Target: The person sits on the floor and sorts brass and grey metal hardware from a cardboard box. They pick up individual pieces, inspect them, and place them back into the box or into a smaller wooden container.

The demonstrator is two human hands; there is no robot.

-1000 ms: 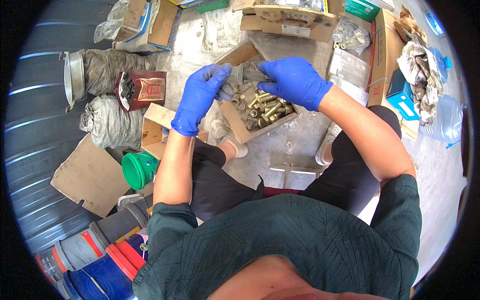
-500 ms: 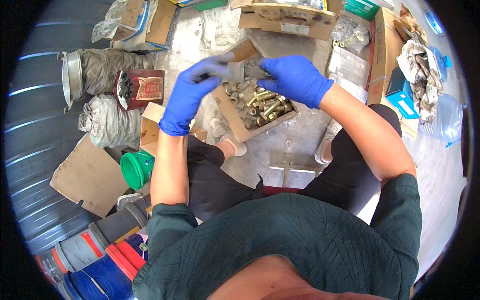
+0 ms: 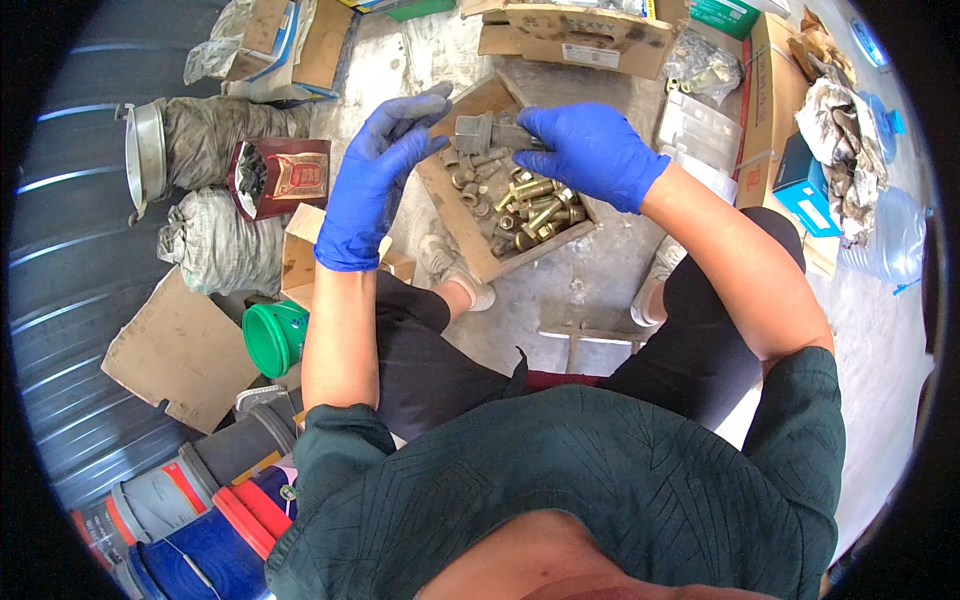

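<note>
One grey metal bolt-like part [image 3: 476, 134] hangs over the box [image 3: 464, 232], its far end grasped by my right hand [image 3: 590, 158]; my left hand [image 3: 378, 158] is loose, just apart; I judge it heavy, rigid, best held round its thick end.

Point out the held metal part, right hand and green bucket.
Held metal part [image 3: 486, 133], head view: near its visible middle.
Right hand [image 3: 592, 155], head view: its gloved back.
Green bucket [image 3: 292, 321], head view: its outer wall.
</note>
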